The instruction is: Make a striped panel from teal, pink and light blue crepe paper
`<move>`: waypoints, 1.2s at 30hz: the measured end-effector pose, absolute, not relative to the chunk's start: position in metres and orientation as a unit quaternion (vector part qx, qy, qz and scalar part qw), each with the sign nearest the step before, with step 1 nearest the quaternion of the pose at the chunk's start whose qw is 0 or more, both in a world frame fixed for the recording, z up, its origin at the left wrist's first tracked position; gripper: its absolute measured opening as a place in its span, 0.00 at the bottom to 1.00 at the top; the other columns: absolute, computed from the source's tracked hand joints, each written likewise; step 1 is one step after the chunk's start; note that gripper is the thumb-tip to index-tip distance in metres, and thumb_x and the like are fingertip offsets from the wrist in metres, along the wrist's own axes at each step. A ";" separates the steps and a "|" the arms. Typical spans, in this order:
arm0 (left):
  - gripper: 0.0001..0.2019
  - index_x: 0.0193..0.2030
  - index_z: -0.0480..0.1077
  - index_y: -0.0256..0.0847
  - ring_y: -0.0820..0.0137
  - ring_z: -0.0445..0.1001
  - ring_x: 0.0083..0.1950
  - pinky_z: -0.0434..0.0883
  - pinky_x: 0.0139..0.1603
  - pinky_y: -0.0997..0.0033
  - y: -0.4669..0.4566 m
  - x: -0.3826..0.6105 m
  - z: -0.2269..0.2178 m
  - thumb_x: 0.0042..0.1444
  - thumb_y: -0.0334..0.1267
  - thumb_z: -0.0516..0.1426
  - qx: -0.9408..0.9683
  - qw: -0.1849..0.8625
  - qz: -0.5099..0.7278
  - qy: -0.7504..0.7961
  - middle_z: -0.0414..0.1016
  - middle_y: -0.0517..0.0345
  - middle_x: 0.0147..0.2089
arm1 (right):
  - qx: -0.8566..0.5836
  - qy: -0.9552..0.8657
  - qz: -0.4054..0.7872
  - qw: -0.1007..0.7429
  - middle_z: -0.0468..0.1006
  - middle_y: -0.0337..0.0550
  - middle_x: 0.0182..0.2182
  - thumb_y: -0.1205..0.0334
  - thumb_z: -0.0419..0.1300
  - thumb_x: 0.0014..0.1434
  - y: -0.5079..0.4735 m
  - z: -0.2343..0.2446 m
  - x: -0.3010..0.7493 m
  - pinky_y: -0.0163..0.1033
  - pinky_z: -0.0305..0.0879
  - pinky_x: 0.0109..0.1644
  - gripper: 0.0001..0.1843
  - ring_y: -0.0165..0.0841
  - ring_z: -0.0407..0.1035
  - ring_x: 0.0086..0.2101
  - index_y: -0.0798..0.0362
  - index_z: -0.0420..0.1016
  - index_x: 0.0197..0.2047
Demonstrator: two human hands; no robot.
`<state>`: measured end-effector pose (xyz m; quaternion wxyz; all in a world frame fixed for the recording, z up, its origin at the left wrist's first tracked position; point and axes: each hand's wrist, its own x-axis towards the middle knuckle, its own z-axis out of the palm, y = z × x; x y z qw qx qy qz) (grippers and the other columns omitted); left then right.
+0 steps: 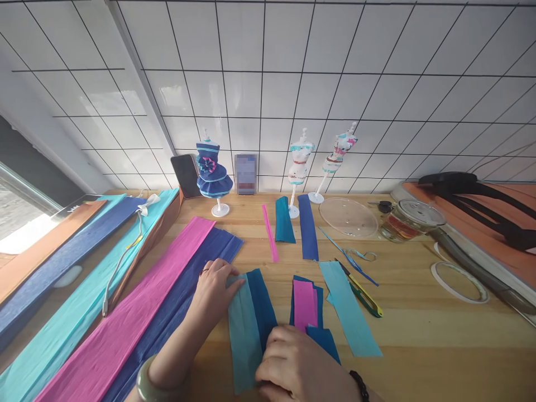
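Head view: towards the front edge of the surface (431, 346), a flat light-teal crepe-paper strip (243, 340), likely light and tearable, best held by its ends, has its far end in the left hand's (214, 287) closed grip; the right hand's (295, 360) hold I cannot tell.

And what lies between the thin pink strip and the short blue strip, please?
In the head view, a teal piece and, beside the short blue strip, a mannequin's white base.
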<state>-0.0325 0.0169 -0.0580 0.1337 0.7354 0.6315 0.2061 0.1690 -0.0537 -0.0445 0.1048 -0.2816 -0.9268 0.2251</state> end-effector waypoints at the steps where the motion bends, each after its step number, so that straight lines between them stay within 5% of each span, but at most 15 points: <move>1: 0.06 0.33 0.72 0.42 0.60 0.68 0.42 0.65 0.42 0.61 0.017 -0.032 -0.058 0.54 0.41 0.57 0.735 0.135 0.206 0.631 0.72 0.55 0.37 | -0.283 -0.927 0.225 0.103 0.75 0.36 0.25 0.60 0.62 0.55 -0.054 -0.044 0.169 0.35 0.58 0.34 0.06 0.30 0.63 0.33 0.51 0.73 0.29; 15: 0.05 0.33 0.73 0.43 0.61 0.69 0.42 0.66 0.42 0.62 0.018 -0.033 -0.059 0.54 0.40 0.57 0.733 0.137 0.203 0.635 0.72 0.56 0.36 | -0.285 -0.919 0.248 0.108 0.76 0.37 0.26 0.63 0.64 0.54 -0.055 -0.045 0.169 0.34 0.58 0.36 0.02 0.30 0.64 0.33 0.51 0.75 0.30; 24: 0.03 0.35 0.71 0.42 0.61 0.67 0.43 0.65 0.44 0.61 0.016 -0.032 -0.058 0.54 0.38 0.58 0.741 0.124 0.202 0.628 0.72 0.57 0.38 | -0.400 -0.803 0.371 0.241 0.75 0.39 0.28 0.67 0.52 0.62 -0.048 -0.029 0.183 0.32 0.62 0.37 0.09 0.28 0.67 0.33 0.52 0.75 0.36; 36: 0.03 0.36 0.71 0.42 0.63 0.69 0.44 0.64 0.47 0.60 0.003 -0.023 -0.039 0.54 0.35 0.60 0.784 0.129 0.182 0.579 0.72 0.58 0.38 | -0.374 -0.845 0.305 0.230 0.75 0.39 0.32 0.68 0.56 0.61 -0.049 -0.041 0.182 0.34 0.62 0.41 0.06 0.30 0.66 0.37 0.51 0.74 0.36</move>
